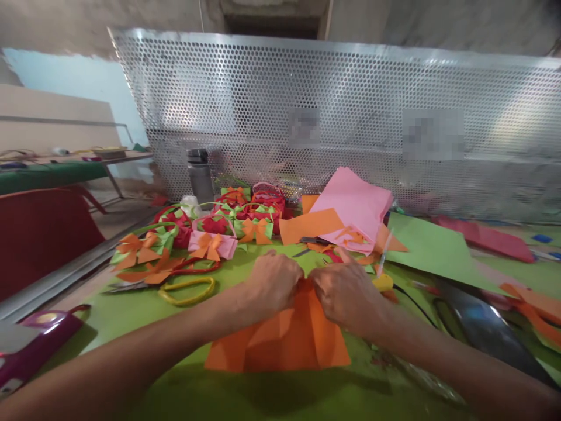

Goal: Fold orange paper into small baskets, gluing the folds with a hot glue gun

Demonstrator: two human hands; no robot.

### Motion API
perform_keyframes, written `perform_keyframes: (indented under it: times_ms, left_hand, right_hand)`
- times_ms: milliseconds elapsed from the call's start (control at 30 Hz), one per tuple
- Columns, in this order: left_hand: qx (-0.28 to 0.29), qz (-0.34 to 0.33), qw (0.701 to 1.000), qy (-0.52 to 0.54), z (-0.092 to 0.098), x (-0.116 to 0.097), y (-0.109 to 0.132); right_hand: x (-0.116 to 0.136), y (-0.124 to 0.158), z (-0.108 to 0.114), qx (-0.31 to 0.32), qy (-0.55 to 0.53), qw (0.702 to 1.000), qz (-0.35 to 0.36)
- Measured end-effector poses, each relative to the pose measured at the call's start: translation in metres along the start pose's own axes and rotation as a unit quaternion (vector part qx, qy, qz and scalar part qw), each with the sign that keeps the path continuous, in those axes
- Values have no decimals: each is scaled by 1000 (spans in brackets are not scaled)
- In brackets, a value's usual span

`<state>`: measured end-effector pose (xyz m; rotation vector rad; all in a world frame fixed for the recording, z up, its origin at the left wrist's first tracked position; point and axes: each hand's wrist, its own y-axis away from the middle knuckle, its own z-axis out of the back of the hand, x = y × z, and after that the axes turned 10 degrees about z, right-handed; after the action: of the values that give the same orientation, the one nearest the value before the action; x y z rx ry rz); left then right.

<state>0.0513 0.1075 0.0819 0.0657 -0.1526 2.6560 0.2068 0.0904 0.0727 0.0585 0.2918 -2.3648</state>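
Orange paper (284,345) under left hand (274,283), right hand (346,295), seemingly

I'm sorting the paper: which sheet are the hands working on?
The near orange sheet, under the left hand and right hand; the pink sheet and green sheet lie behind, untouched.

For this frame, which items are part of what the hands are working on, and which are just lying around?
In use: orange sheet, pinched at its top edge by the left hand and right hand.
Lying about: pink paper, green sheet, bowed paper baskets, grey bottle.
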Motion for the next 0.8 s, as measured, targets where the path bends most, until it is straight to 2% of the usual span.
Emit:
perform_keyframes:
  times_ms: [133,267,433,633,800]
  left_hand:
    - [9,4,1000,-4,4,-5,2]
    - [11,3,1000,-7,-1,-8,3]
    - [3,-7,1000,-11,-11,-14,3]
    - [-7,-7,1000,-22,-16,-18,4]
    - [-40,-14,999,-25,-18,-20,6]
  right_hand:
    - [1,-2,0,-5,2,1000,-25]
    - [3,-2,-3,-4,14,999,-34]
    - [3,1,-13,-14,36,999,-28]
    - [-3,6,-30,-40,48,998,0]
    - [-2,5,-27,-40,47,998,0]
